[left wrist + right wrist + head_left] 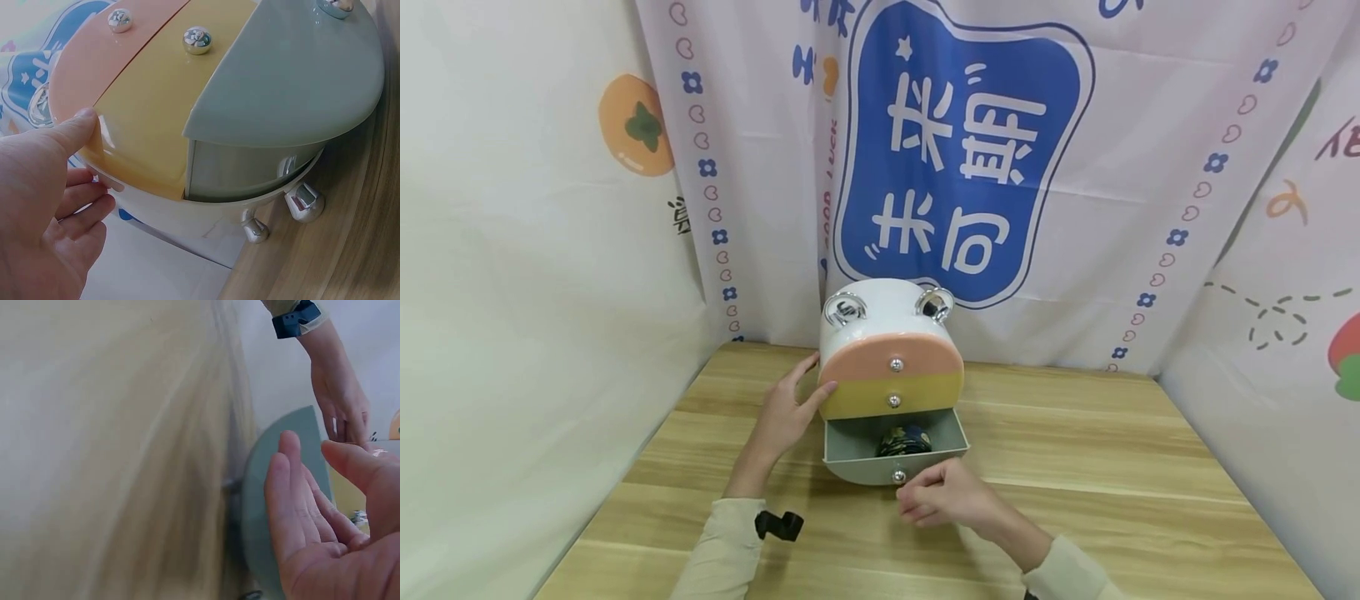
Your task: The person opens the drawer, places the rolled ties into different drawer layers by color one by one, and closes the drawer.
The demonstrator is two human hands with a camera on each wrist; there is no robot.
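A small white drawer cabinet with a rounded top stands on the table. Its peach drawer and yellow drawer are closed; the grey-green bottom drawer is pulled out. Inside that drawer lies a dark round thing with a floral pattern, its kind unclear. My left hand rests against the cabinet's left side, thumb at the yellow drawer's edge, fingers along the side. Just right of the bottom drawer's silver knob is my right hand, thumb and fingers apart in the right wrist view, holding nothing.
The wood-grain table extends on both sides of the cabinet. Behind hangs a printed cloth, with a pale wall covering at the left. Silver rings sit on the cabinet's top; short silver feet support it.
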